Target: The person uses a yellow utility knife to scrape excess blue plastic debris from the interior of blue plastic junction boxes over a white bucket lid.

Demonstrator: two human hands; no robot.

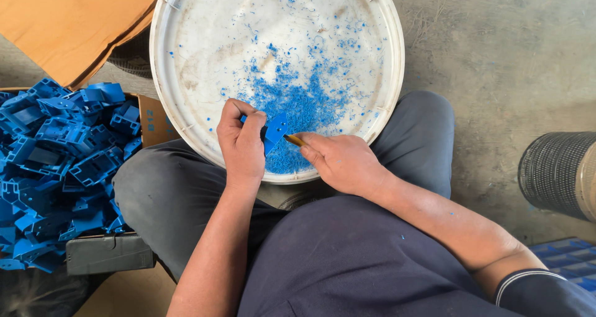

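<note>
Head view, seated person. The left hand (241, 144) pinches a small blue part (274, 131) between thumb and fingers, holding it over the near rim of a white tub (186, 56). The right hand (343, 162) is closed around a thin yellowish tool (295, 140), its tip touching the part. Blue shavings (298, 106) lie in the tub. A box (151, 119) heaped with blue parts (56, 162) stands beside the left knee.
</note>
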